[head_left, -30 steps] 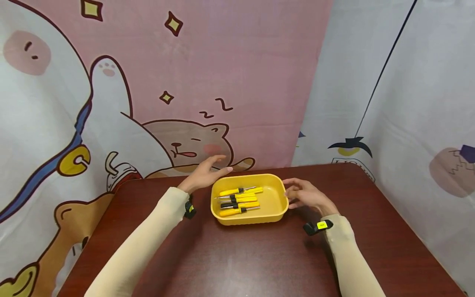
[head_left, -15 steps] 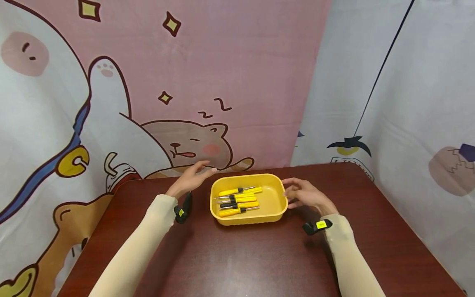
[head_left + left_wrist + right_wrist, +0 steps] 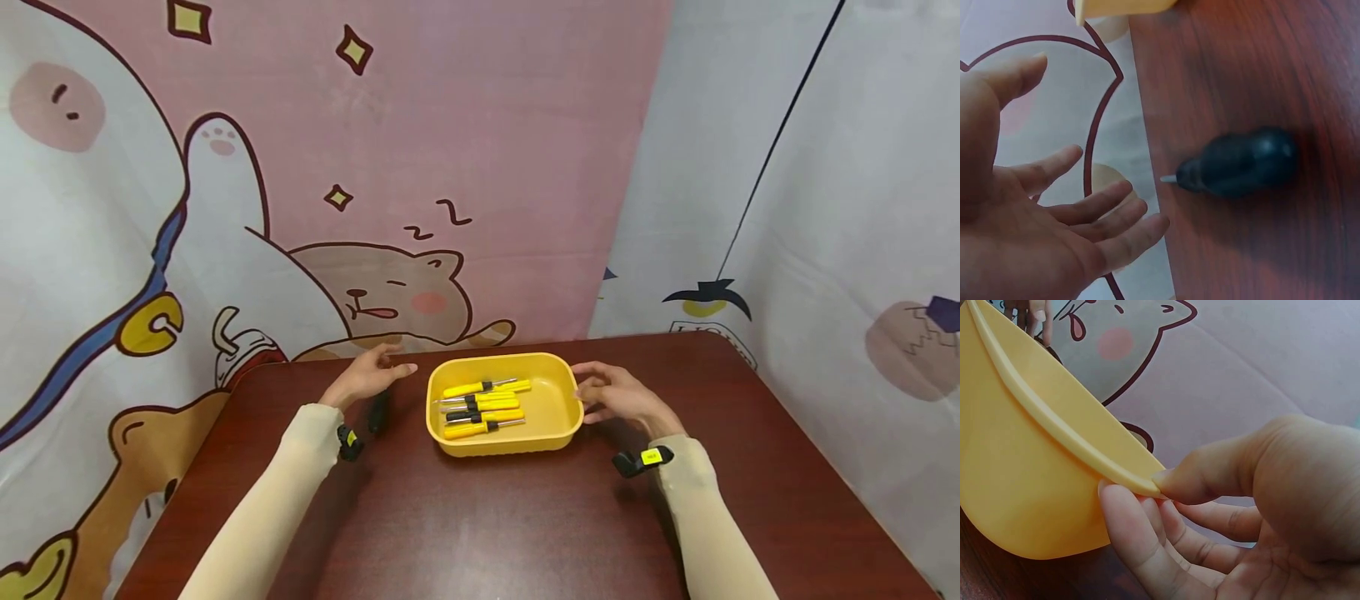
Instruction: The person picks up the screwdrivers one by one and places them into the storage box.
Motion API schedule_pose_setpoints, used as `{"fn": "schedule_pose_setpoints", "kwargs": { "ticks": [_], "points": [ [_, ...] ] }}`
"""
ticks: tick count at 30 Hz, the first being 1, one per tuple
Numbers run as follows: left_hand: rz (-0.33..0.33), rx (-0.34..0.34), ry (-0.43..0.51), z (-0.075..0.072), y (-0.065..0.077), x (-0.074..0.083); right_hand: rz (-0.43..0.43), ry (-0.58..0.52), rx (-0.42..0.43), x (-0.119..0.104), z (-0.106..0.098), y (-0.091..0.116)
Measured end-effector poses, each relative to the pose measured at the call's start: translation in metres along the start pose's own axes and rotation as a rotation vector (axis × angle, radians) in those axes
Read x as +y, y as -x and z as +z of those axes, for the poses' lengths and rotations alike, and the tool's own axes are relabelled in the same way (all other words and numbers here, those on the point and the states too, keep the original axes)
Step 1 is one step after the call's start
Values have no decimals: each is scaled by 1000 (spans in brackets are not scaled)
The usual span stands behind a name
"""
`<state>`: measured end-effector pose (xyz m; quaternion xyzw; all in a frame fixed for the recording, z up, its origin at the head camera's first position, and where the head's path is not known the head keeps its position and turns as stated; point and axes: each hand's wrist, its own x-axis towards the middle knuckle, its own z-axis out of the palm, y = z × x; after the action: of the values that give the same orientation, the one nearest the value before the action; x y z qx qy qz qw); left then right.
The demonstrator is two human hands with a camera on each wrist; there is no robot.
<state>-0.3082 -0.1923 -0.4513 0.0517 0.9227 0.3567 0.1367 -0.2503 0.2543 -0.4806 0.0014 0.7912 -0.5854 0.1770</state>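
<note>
A yellow plastic tray (image 3: 551,400) stands on the table in the head view, with several screwdrivers (image 3: 480,405) with yellow and black handles lying toward its left side. My right hand (image 3: 626,400) pinches the tray's right rim between thumb and fingers; the right wrist view shows the thumb on top of the rim (image 3: 1085,450). Left of the tray, my left hand (image 3: 369,375) is spread with nothing in it. Close by that hand is a black-handled tool with a short metal tip (image 3: 1235,164), like a stubby screwdriver, seen blurred in the left wrist view.
The dark red-brown table (image 3: 480,533) extends on all sides of the tray. Behind it hangs a pink and white curtain (image 3: 480,167) with cartoon animals, close to the table's far edge. A pale curtain (image 3: 847,250) borders the right side.
My left hand has drawn back from above the tray's left rim, leftward and lower, and the black tool has come into sight beside it. The right hand and the tray have stayed in place.
</note>
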Motion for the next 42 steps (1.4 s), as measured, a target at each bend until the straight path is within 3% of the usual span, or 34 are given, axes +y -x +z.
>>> {"fn": "schedule_pose_setpoints", "kwargs": {
  "ticks": [5, 13, 27, 42],
  "points": [
    [-54, 11, -19, 1, -1, -8, 3, -5, -3, 0, 0, 1],
    [-137, -29, 5, 3, 0, -16, -4, -9, -12, -1, 0, 1],
    [-156, 3, 8, 13, -4, -24, -22, -17, -16, 2, 0, 1],
    [-152, 15, -5, 12, -5, -27, -16, -24, -16, 3, 0, -2]
  ]
}}
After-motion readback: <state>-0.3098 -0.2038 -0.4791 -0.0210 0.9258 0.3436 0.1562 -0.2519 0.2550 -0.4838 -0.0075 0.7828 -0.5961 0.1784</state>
